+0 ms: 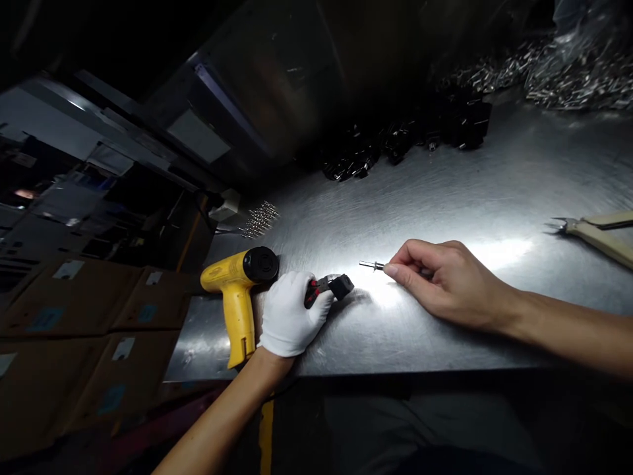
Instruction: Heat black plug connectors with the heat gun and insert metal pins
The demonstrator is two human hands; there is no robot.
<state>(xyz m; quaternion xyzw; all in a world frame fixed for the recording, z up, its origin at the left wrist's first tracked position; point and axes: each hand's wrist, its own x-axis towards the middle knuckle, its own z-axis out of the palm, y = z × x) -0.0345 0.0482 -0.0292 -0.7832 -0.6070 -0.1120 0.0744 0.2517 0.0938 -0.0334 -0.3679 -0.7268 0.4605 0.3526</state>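
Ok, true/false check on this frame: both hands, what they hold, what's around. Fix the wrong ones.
1. The left hand wears a white glove. True.
2. The right hand is gloved too. False: the right hand is bare.
3. The yellow heat gun lies on the metal table, left of the left hand. True.
4. The right hand grips the pliers. False: it holds a slim metal pin; the pliers lie farther right.
5. The pin touches the part in the left hand. False: a gap separates it from the black part.
6. Small metal pieces lie heaped at the far right. True.
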